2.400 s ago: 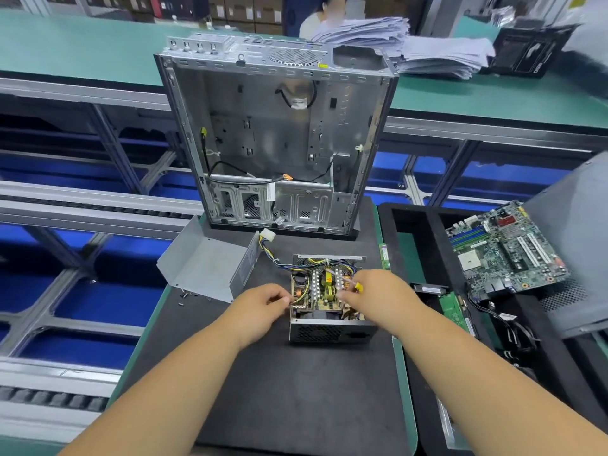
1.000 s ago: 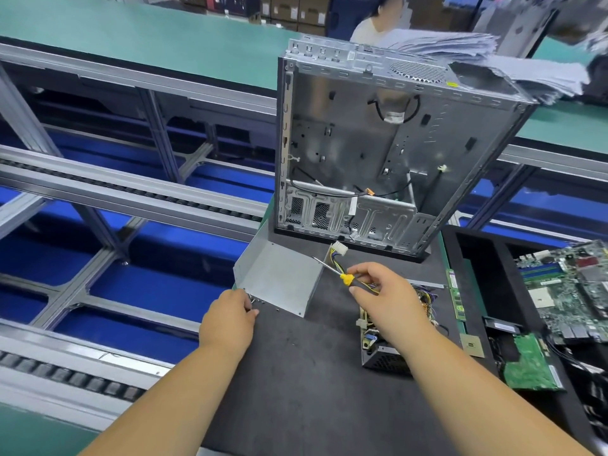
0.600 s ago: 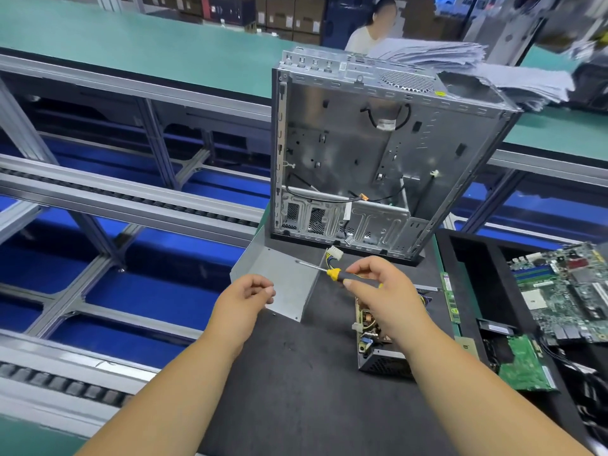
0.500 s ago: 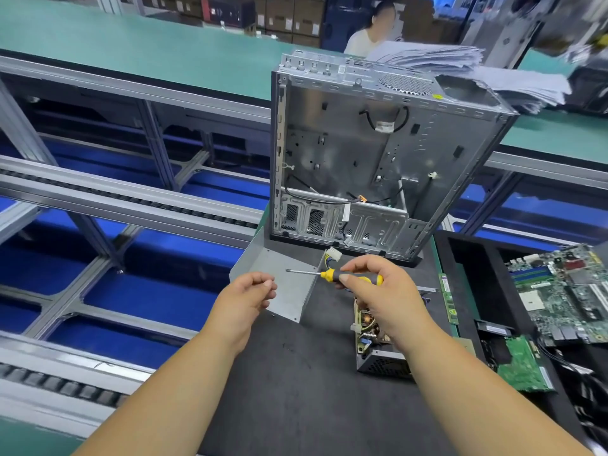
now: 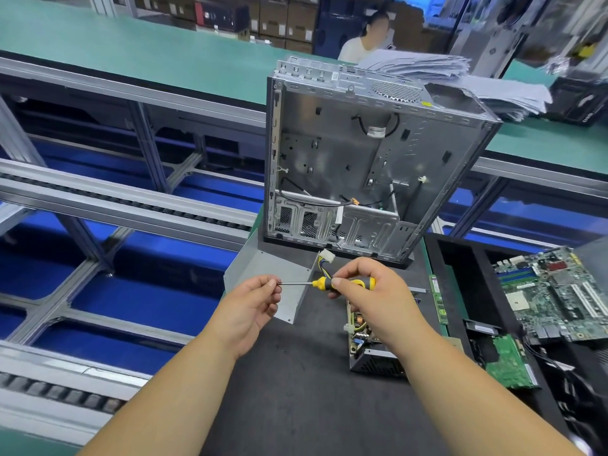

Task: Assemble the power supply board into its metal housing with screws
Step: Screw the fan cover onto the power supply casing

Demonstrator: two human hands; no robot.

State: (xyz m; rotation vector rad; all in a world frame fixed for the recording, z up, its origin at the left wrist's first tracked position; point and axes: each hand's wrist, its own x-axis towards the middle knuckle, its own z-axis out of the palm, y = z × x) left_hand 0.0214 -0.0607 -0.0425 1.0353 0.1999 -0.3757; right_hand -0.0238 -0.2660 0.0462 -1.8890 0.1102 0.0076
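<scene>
While both hands meet above the dark grey work mat (image 5: 296, 406), the right hand (image 5: 371, 291) is wrapped around the yellow-and-black handle of a small screwdriver (image 5: 342, 284), shaft level and pointing left. The left hand (image 5: 253, 301) has thumb and forefinger pinched together at the tip of the shaft; probably a screw sits between them, but it is too small to make out.

Power supply board (image 5: 358, 324), with yellow and green components, sits in its dark perforated metal housing (image 5: 378, 365) on the mat, directly under the right wrist. Folded grey sheet-metal cover (image 5: 266, 268) lies just left of it, behind the left hand. Open silver computer chassis (image 5: 362, 159) stands upright at the far edge of the mat.

Handling judgement: the board is stiff but fragile, components upright and exposed, so hold it by its bare edges only. The housing looks light and rigid, with thin edges that may be sharp; steady it by the side walls while driving. Screws are tiny and easily dropped, so keep them seated on the bit.

Not visible: most of the board and housing, covered by the right hand and forearm. Mounting holes cannot be located. How many screws are already in cannot be told.
</scene>
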